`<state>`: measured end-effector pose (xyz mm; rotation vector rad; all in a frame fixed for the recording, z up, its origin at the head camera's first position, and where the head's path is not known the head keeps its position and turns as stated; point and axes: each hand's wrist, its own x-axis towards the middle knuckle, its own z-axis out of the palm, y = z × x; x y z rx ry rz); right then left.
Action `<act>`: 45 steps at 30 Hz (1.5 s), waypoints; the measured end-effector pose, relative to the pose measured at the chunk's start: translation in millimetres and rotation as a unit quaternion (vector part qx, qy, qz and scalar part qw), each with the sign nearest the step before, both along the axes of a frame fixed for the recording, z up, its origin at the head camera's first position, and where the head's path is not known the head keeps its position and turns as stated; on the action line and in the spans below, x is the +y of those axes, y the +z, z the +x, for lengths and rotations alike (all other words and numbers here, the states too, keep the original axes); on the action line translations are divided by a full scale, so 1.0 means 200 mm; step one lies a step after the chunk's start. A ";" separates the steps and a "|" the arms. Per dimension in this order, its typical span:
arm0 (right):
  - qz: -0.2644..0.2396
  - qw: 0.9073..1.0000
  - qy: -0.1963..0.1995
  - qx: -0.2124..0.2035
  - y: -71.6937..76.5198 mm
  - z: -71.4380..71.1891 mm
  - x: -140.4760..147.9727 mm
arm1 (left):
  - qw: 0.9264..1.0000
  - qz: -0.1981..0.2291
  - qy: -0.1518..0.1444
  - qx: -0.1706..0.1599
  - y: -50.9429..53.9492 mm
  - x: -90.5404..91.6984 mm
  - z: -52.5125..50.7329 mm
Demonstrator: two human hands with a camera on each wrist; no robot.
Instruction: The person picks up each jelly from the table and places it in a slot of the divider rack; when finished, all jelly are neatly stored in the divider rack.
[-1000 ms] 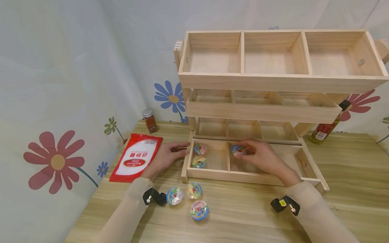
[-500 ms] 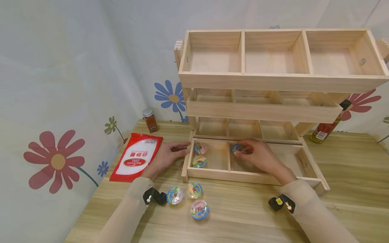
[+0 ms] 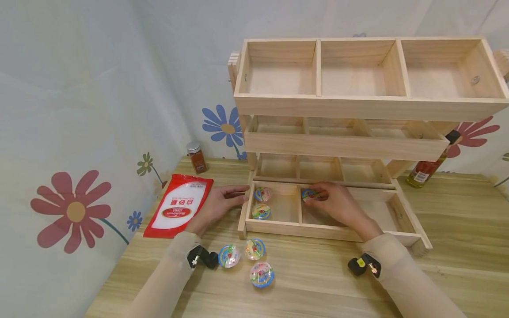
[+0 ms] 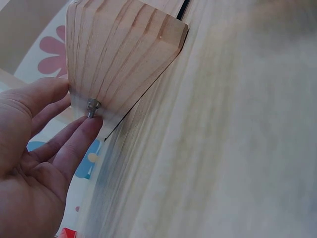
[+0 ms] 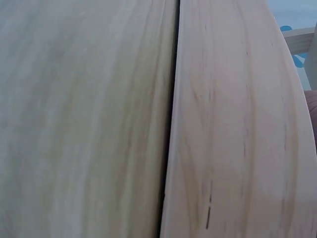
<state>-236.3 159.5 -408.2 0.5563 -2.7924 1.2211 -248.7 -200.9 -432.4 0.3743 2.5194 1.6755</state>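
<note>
My right hand (image 3: pixel 339 205) reaches into the middle compartment of the wooden rack's front bottom tray (image 3: pixel 278 226) and pinches a small round jelly cup (image 3: pixel 307 194) beside the left divider. Its fingers partly cover the cup. Two more jelly cups, one (image 3: pixel 261 194) behind the other (image 3: pixel 261 211), sit along the left wall of the left compartment. My left hand (image 3: pixel 218 204), fingers extended, touches the rack's left side; in the left wrist view, fingertips (image 4: pixel 91 126) rest by a metal bolt (image 4: pixel 92 105). The right wrist view shows mostly the tray's front board (image 5: pixel 233 124).
Three jelly cups lie on the table in front: one left (image 3: pixel 228 256), one behind (image 3: pixel 255 249), one nearest (image 3: pixel 261 274). A red-and-white sugar bag (image 3: pixel 179 207) lies left, a spice jar (image 3: pixel 196 158) behind it. Upper trays (image 3: pixel 358 108) overhang; a bottle (image 3: pixel 423 171) stands right.
My right hand and wrist have shifted slightly left, bringing the pinched jelly cup closer to the divider. The left hand stays against the rack.
</note>
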 end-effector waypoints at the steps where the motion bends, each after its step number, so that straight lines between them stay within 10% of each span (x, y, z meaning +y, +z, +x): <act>1: 0.002 1.000 -0.001 0.002 0.00 0.00 0.00 | 1.000 0.000 0.000 -0.001 0.00 0.00 0.00; 41: 0.027 0.999 -0.036 0.026 0.03 0.08 0.02 | 1.000 0.007 0.004 -0.003 -0.01 0.00 -0.02; 45: 0.018 0.998 -0.034 0.044 0.07 0.11 0.03 | 1.000 0.007 0.004 -0.008 0.05 0.03 0.03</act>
